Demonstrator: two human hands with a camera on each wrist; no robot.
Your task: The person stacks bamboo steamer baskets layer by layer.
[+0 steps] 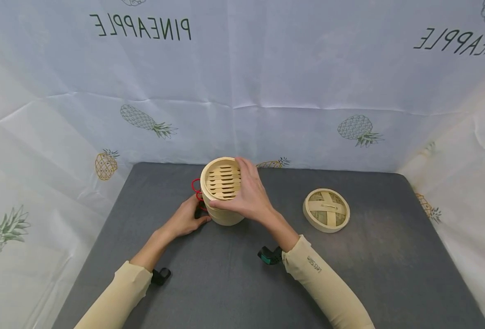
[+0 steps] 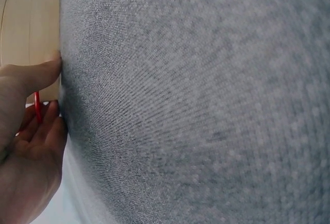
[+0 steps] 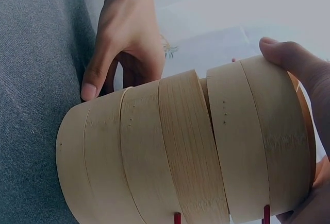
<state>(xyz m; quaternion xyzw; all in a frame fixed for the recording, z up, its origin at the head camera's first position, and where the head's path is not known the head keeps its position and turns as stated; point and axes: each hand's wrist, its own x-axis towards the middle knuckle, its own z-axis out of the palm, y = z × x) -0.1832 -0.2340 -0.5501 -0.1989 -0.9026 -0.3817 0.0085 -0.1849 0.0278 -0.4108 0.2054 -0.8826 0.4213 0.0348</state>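
Note:
A stack of round bamboo steamer baskets [image 1: 226, 218] stands at the far middle of the table. My right hand [image 1: 250, 194] grips the top steamer basket [image 3: 242, 136] by its rim, thumb and fingers spread across it. In the right wrist view this basket is slightly tilted, with a narrow gap between it and the basket below. Low on the left side of the stack, my left hand [image 1: 186, 217] holds the bottom steamer basket [image 3: 85, 152], thumb against its wall. Red cord loops [image 3: 266, 213] hang from the baskets, some close to my left fingers.
A round bamboo steamer lid [image 1: 326, 210] lies to the right of the stack on the dark grey table [image 1: 209, 283]. Behind the table's far edge hangs a white curtain [image 1: 267, 82] printed with pineapples.

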